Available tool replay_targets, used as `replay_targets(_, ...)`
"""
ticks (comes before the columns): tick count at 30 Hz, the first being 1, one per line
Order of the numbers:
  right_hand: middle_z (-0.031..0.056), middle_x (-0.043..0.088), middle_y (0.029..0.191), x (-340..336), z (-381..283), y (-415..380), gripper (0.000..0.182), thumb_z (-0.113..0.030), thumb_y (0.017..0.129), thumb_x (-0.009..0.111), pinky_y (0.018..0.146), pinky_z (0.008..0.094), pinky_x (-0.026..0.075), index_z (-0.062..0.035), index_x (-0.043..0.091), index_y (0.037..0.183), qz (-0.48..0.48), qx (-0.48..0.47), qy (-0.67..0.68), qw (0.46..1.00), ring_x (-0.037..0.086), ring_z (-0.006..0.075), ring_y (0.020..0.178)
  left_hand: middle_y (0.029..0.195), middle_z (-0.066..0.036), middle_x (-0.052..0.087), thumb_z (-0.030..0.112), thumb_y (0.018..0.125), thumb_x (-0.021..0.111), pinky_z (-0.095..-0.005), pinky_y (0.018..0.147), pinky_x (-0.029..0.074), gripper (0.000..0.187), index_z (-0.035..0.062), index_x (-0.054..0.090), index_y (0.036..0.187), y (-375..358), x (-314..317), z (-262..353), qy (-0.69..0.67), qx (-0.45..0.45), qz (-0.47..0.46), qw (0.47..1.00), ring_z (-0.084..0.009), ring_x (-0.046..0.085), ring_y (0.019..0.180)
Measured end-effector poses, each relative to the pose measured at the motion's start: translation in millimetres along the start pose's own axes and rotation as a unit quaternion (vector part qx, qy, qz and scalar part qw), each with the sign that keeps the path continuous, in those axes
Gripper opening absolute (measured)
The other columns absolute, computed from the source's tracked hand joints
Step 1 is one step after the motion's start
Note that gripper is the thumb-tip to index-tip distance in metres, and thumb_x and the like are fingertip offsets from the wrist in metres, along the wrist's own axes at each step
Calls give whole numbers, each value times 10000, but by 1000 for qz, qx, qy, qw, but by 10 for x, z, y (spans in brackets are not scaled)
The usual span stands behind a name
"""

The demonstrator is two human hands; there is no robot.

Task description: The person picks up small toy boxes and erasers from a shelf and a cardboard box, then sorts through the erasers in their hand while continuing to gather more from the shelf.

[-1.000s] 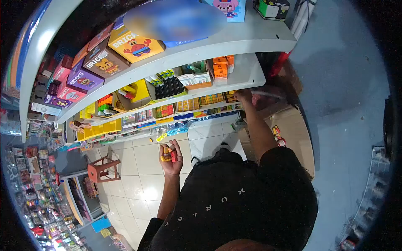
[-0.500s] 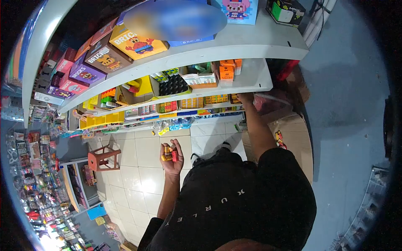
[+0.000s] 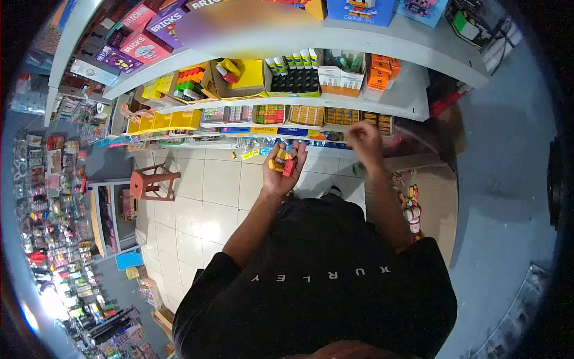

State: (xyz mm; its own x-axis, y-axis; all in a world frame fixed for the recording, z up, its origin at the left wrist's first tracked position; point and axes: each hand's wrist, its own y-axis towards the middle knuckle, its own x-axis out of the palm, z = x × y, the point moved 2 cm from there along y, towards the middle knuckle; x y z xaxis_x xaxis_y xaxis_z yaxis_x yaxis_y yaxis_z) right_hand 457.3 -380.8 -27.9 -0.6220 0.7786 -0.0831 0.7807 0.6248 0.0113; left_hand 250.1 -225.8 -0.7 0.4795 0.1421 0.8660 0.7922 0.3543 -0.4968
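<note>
Beside the shelf, the left hand, spread and cupped, held small blocks, likely against spilling; whether the blurred right hand pinched anything was unclear.

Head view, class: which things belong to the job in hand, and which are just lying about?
Likely part of the job:
left hand, palm up
small yellow and red pieces on it
right hand, near shelved packs

Just about:
stool
pink BRICKS box
orange boxes
</note>
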Motion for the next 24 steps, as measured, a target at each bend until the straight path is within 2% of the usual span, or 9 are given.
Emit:
replay_targets(2,42,634,760,332,-377,-246,183,-167,829,735,628,267,510,-22,635,880,-83,-13,55,995,610,98,686,1163,-150,593,311,973,522,-486,1039,436,229,110,608,906,52,40,-16,14,-17,-14,1000,-338,517,1222)
replay_targets(4,75,646,826,559,-781,-445,226,-176,799,765,616,285,519,-16,631,887,-165,-64,-57,983,626,124,664,1146,-119,609,333,986,491,-481,1023,440,249,133,621,915,137,6,1,22,-58,-61,996,-322,515,1226)
replay_targets(7,125,616,852,877,-876,-566,301,-192,751,801,658,328,535,-5,622,905,-160,-134,-87,974,653,215,719,1102,-105,631,332,978,500,-482,971,461,201,157,587,931,171,137,-54,76,-58,-107,990,-302,559,1167)
replay_targets(10,124,614,850,997,-896,-652,321,-182,736,803,698,352,533,-5,615,928,-112,-138,-146,973,648,235,769,1087,-103,645,369,979,482,-495,925,470,224,180,603,964,164,172,-73,64,-83,-112,988,-289,583,1122)
replay_targets(13,128,614,867,1082,-942,-659,366,-174,710,806,723,362,528,-4,615,973,-105,-88,-148,979,646,248,793,1091,-103,645,371,975,491,-499,944,461,215,187,604,978,181,110,-21,61,-84,-90,990,-287,586,1123)
replay_targets(16,114,624,854,1176,-924,-630,375,-142,671,842,632,301,532,-13,639,959,-74,-135,-148,977,656,195,748,1086,-100,646,361,972,504,-497,975,446,202,184,600,979,161,55,26,20,-87,-65,994,-287,582,1135)
replay_targets(19,136,621,883,1296,-1006,-601,369,-169,671,810,752,374,525,-10,650,963,-134,-106,-182,968,647,270,822,1067,-98,648,341,975,511,-467,1014,430,210,156,609,953,168,-56,181,-9,-74,-70,995,-273,575,1148)
replay_targets(21,141,629,882,1430,-988,-592,317,-158,690,807,735,363,533,-9,657,926,-163,-117,-182,963,657,259,812,1046,-101,651,338,985,500,-428,1014,442,258,131,640,920,155,-114,306,1,-45,-105,993,-256,563,1169)
replay_targets(24,133,647,869,1608,-1097,-532,260,-148,725,802,695,331,544,-3,662,889,-213,-83,-129,965,671,221,779,1043,-91,647,326,976,516,-437,1028,427,214,144,611,916,129,-197,543,-32,-19,-81,996,-252,570,1150)
